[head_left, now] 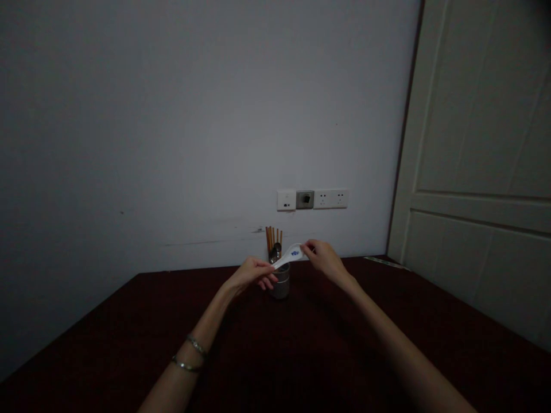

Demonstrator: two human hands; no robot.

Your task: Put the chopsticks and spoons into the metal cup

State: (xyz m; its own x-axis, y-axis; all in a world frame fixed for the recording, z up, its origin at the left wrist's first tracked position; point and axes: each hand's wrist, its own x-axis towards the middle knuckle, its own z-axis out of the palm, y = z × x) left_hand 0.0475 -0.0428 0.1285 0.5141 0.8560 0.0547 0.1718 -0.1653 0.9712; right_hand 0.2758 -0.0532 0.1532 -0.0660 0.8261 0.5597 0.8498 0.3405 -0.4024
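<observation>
Two hands holding a white spoon before a utensil cup

The left hand (257, 272) is pinching the handle end of the white spoon (289, 256), and the right hand (319, 256) is gripping the rim of its bowl, where a blue pattern is showing. The spoon is slanting in front of a grey, round-sided cup (281, 285) that is standing on the dark red table (241, 355). Wooden chopsticks (272, 236) and a dark, shiny metal spoon (276, 249) are sticking up from the cup. The left fingers and white spoon are hiding part of it; its inside is hard to make out. Two bracelets (191, 354) are circling the left forearm.
</observation>
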